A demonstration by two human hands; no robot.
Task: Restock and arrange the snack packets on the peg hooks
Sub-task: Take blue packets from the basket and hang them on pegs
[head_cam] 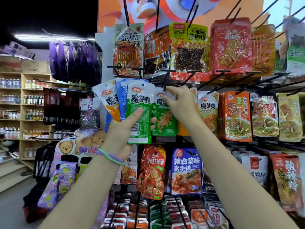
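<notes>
My left hand (123,129) grips a fanned bunch of snack packets (140,111), green in front, blue and orange behind, held up before the rack. My right hand (180,103) pinches the top of a green packet (163,118) right under the tip of a black peg hook (165,83). I cannot tell whether that packet hangs on the hook. An orange packet of the same brand (207,111) hangs just to its right.
The peg rack (194,75) is packed with hanging snack packets in rows above, right and below. Purple bags (72,60) hang on a rack at the left. Wooden shelves with bottles (21,103) stand at far left, beside an aisle floor.
</notes>
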